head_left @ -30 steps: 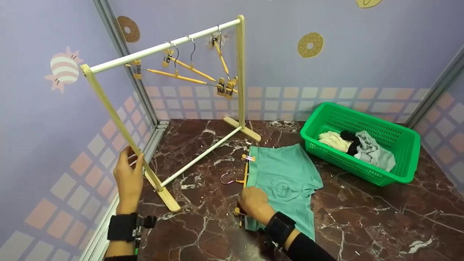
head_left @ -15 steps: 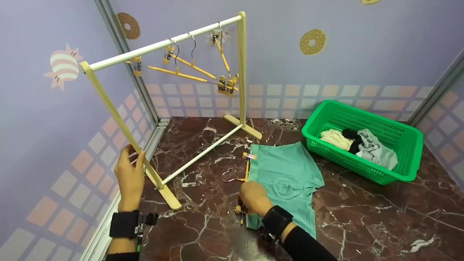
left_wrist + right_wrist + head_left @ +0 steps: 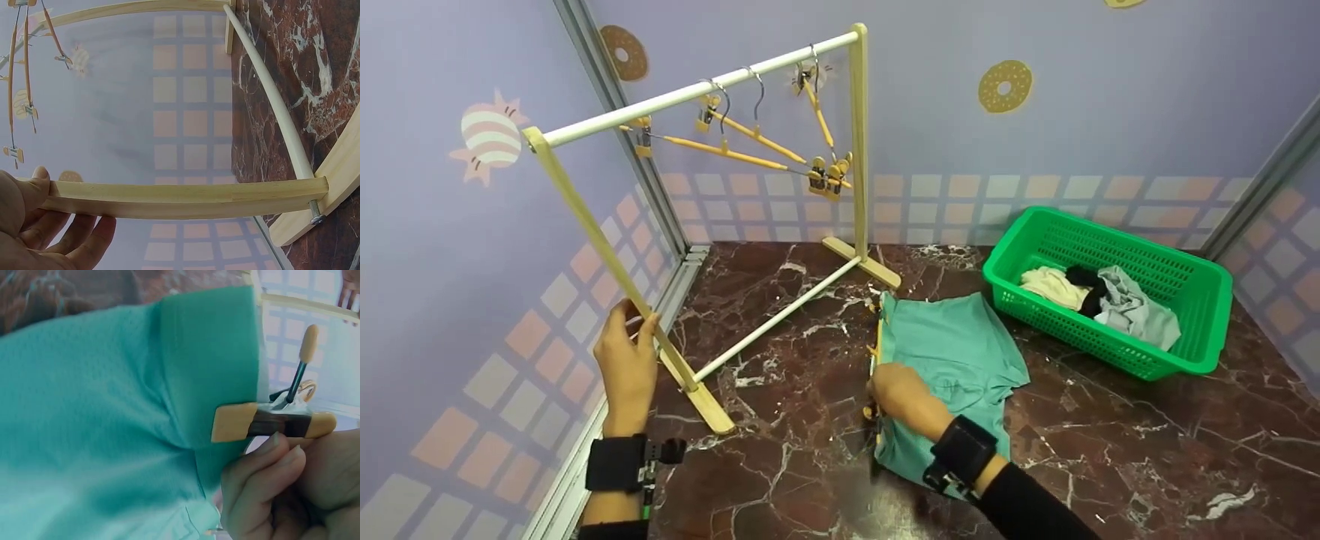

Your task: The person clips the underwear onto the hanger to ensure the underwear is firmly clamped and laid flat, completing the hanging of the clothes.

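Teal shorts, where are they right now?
In the head view, the teal shorts are right of centre, between the wooden rack and the green basket, clipped to the hanger in the right hand.

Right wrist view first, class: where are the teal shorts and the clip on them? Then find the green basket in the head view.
Teal shorts (image 3: 107,416): right wrist view, on the cloth.
Clip (image 3: 279,423): right wrist view, on its dark middle.
Green basket (image 3: 1072,330): head view, on its near wall.

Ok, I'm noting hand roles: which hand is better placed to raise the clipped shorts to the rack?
Probably the right hand: it holds the hanger whose clip bites the shorts. The left hand grips the rack, so it seems better for steadying.
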`<state>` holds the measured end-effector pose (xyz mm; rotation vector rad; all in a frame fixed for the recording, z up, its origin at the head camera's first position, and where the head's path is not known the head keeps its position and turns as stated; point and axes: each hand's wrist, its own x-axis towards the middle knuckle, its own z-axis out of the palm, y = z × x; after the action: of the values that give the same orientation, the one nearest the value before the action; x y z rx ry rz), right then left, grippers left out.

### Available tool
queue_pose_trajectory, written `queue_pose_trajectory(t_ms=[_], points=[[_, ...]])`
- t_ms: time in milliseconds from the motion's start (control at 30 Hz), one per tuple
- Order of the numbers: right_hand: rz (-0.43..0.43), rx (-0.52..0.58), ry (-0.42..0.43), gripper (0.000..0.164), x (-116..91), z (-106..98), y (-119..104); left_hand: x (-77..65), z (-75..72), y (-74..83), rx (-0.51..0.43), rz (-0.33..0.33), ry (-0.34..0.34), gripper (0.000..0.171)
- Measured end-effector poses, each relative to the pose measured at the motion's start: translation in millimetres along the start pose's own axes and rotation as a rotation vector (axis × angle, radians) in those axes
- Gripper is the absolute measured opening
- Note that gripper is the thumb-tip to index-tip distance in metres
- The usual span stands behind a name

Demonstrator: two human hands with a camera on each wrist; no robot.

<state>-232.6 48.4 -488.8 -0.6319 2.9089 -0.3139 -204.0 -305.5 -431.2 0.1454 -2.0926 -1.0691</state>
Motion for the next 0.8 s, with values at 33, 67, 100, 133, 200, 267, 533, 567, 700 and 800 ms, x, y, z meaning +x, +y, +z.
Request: queue_pose_trajectory(t_ms=[33, 67, 100, 133, 200, 267, 533, 567, 700, 800], points=[[-0.034, -0.021, -0.013, 0.039, -1.5, -4.2, 2.5, 0.0, -0.1, 0.1, 0.001, 0.0, 0.0, 0.038], [-0.06, -0.019, -0.016, 0.041, -3.1, -8.2, 4.9, -0.1, -0.2, 0.1, -0.001, 0.0, 0.0, 0.038], [-0.083, -0.008, -0.026, 0.043, -4.8, -12.6, 7.1, -0.2, -0.4, 0.1, -0.002, 0.002, 0.001, 0.038], [-0.102, 0.007, -0.029, 0.045, -6.9, -16.4, 9.1, -0.2, -0.5, 0.1, -0.002, 0.005, 0.002, 0.038], [-0.117, 0.068, -0.017, 0.048, -10.7, -23.8, 12.3, -0.3, -0.6, -0.2, 0.01, 0.014, 0.005, 0.038], [-0.114, 0.151, -0.007, 0.05, -14.9, -30.7, 14.4, -0.3, -0.6, -0.6, 0.015, 0.024, 0.007, 0.038], [-0.107, 0.384, -0.07, 0.046, -26.3, -66.2, 10.2, -0.4, -3.0, -1.3, 0.016, 0.026, 0.014, 0.038], [-0.119, 0.399, -0.071, 0.044, -26.9, -71.2, 9.3, -0.5, -3.1, -1.5, 0.02, 0.025, 0.015, 0.039], [-0.195, 0.438, -0.075, 0.038, -27.3, -91.6, 6.1, 0.1, -2.6, -1.4, 0.03, 0.035, 0.019, 0.038], [-0.261, 0.453, -0.084, 0.038, -26.0, -106.1, 3.2, 1.4, -1.7, -1.6, 0.03, 0.05, 0.018, 0.037]])
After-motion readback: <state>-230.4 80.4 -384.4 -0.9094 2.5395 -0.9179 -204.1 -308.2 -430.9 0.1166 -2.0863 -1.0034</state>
